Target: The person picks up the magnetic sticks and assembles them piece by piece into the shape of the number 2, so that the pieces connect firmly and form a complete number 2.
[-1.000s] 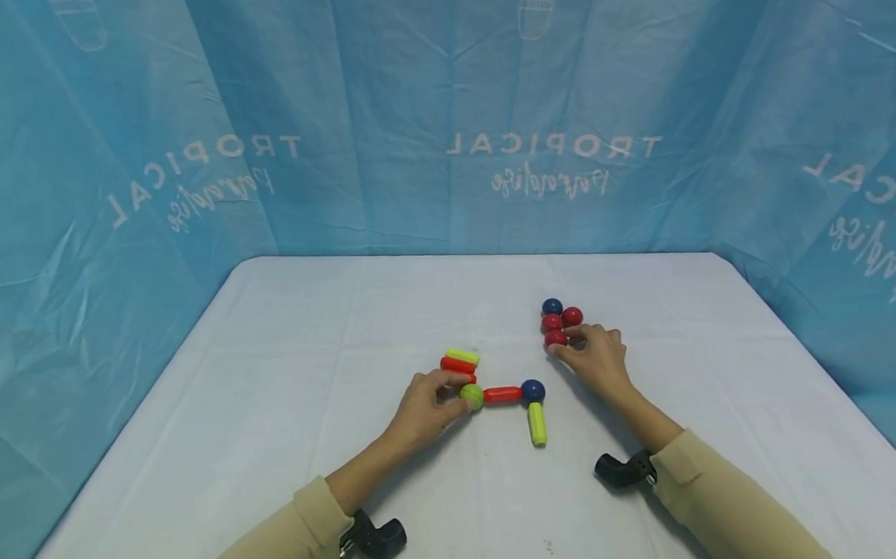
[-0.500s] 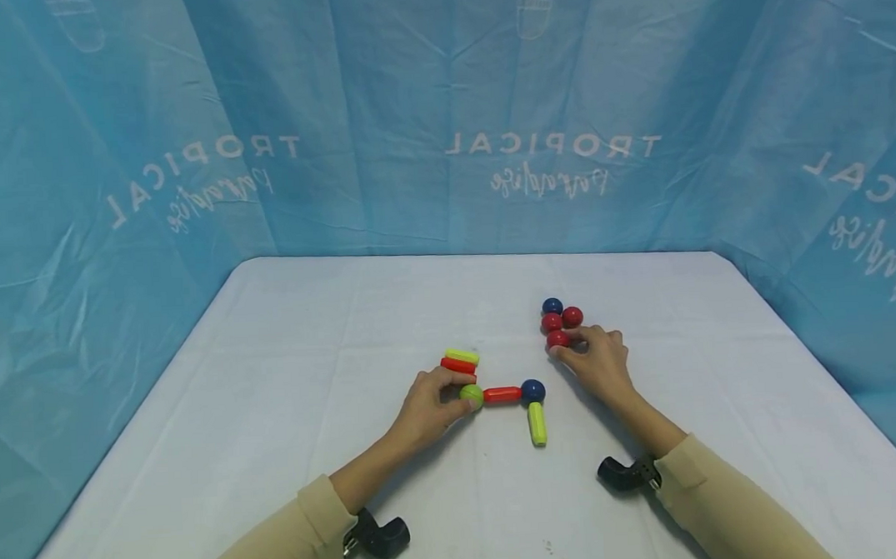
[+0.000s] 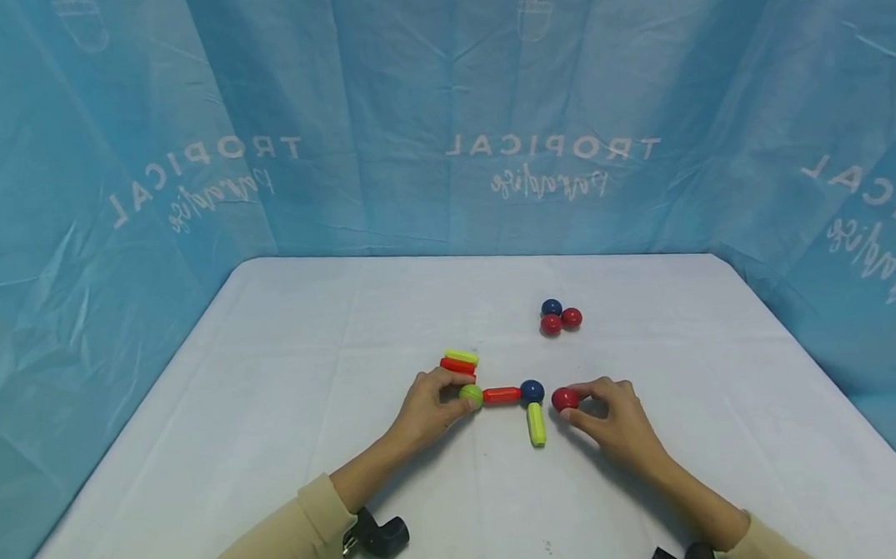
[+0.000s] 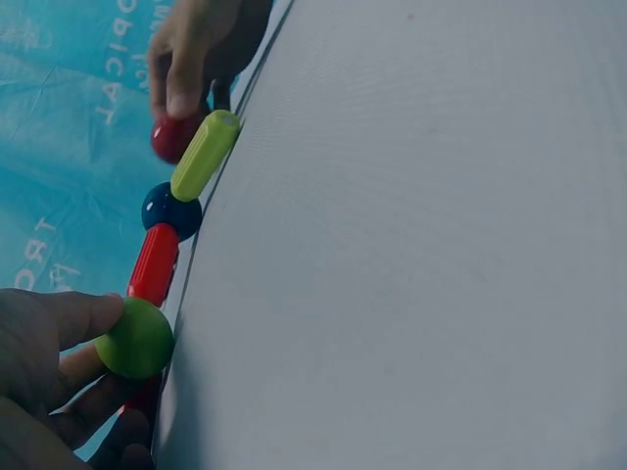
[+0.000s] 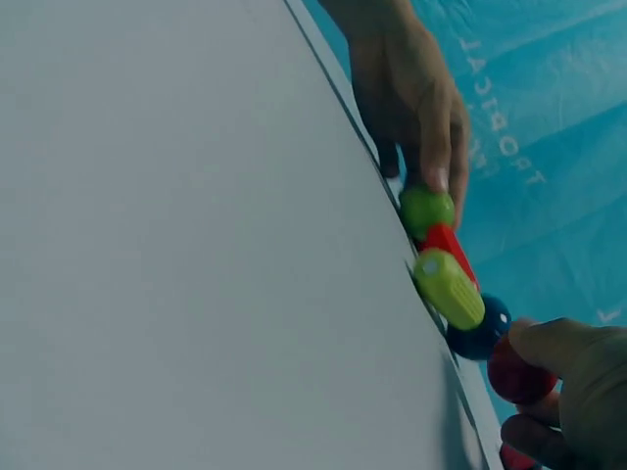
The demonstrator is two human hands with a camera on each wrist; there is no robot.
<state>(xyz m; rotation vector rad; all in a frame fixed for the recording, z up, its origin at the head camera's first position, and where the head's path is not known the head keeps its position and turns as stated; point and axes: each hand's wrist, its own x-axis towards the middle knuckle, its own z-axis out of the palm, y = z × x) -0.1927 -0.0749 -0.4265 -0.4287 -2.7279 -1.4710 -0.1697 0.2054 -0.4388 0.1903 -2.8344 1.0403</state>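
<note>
Between thumb and fingers, my left hand (image 3: 429, 408) pinches a green ball (image 3: 471, 396) at the left end of a joined chain. A red stick (image 3: 501, 395) runs from that ball to a blue ball (image 3: 531, 392). From the blue ball a yellow-green stick (image 3: 536, 425) points toward the near edge. My right hand (image 3: 618, 418) pinches a red ball (image 3: 564, 399) just right of the blue ball, with a small gap in the head view. In the right wrist view the red ball (image 5: 519, 372) overlaps the blue ball (image 5: 479, 331).
Behind my left hand lie another yellow-green stick (image 3: 462, 356) and red sticks (image 3: 458, 366), partly hidden by the fingers. Farther back sit a loose blue ball (image 3: 551, 307) and two red balls (image 3: 551, 324). A blue printed curtain (image 3: 444, 188) surrounds the white table (image 3: 329, 310).
My right hand has taken one red ball from the group at the back and brought it nearer, beside the chain's blue ball. The left hand stays on the green ball.
</note>
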